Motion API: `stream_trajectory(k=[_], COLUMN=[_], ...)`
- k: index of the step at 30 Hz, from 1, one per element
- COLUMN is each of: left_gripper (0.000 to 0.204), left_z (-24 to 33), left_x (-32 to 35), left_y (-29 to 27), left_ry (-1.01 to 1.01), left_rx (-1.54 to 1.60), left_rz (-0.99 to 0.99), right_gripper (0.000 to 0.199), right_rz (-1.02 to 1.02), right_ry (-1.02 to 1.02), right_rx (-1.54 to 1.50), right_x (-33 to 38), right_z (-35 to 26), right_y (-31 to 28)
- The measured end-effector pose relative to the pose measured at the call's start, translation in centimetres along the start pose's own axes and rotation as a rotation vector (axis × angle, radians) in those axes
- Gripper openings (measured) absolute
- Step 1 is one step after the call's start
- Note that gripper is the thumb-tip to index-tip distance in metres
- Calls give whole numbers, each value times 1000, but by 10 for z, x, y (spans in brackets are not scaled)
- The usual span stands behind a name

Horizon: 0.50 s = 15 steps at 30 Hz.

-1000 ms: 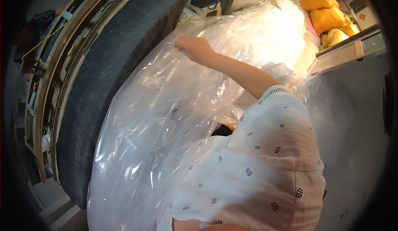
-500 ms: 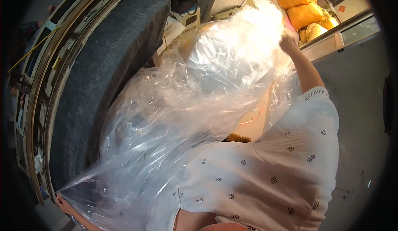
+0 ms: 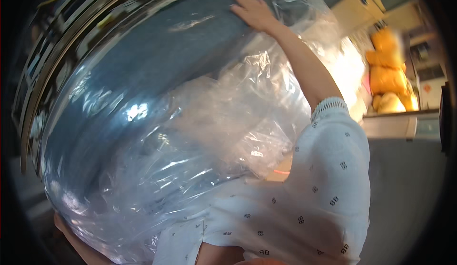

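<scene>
A large clear plastic sheet (image 3: 200,103) spreads over a long dark grey slab-like surface (image 3: 157,41) and bunches toward my body. At the far end my right hand (image 3: 254,13) lies flat on the film, fingers spread. Down at the lower left, my left hand (image 3: 59,221) is closed at the sheet's near edge; its fingers are dim and partly hidden. Where the film passes over the grey surface it looks fairly smooth, with bright glints. Nearer the middle it is crumpled and whitish.
Curved metal and wooden rails (image 3: 62,58) run along the left side of the grey surface. Several orange-yellow bundles (image 3: 388,79) are stacked at the far right. A tan board with a reddish line (image 3: 281,172) shows beside my sleeve. Grey floor (image 3: 404,193) lies to the right.
My right hand has moved left from the bright bunched film to the far end of the grey surface. The sheet now covers that surface. The view has turned, shifting the orange bundles right.
</scene>
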<state>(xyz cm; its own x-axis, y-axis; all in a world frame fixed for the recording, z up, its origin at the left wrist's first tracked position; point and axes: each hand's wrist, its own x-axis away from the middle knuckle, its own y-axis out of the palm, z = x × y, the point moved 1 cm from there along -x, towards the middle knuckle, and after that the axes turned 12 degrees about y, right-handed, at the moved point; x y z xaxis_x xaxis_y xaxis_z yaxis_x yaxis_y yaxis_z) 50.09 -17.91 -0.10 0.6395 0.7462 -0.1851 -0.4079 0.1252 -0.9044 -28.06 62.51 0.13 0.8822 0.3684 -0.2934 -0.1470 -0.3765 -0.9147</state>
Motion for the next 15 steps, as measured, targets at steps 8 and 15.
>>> stream_trajectory(k=[8,15], left_gripper=[43,36], left_z=[87,186], left_x=[27,16], left_y=[40,68], left_ry=[-361,-202], left_rx=[348,30], left_rz=[234,621], right_gripper=[61,36], right_rz=[-345,56], right_ry=[39,-120], right_rx=[-387,733], right_x=[-53,-81], right_z=[18,-112], right_y=[4,-34])
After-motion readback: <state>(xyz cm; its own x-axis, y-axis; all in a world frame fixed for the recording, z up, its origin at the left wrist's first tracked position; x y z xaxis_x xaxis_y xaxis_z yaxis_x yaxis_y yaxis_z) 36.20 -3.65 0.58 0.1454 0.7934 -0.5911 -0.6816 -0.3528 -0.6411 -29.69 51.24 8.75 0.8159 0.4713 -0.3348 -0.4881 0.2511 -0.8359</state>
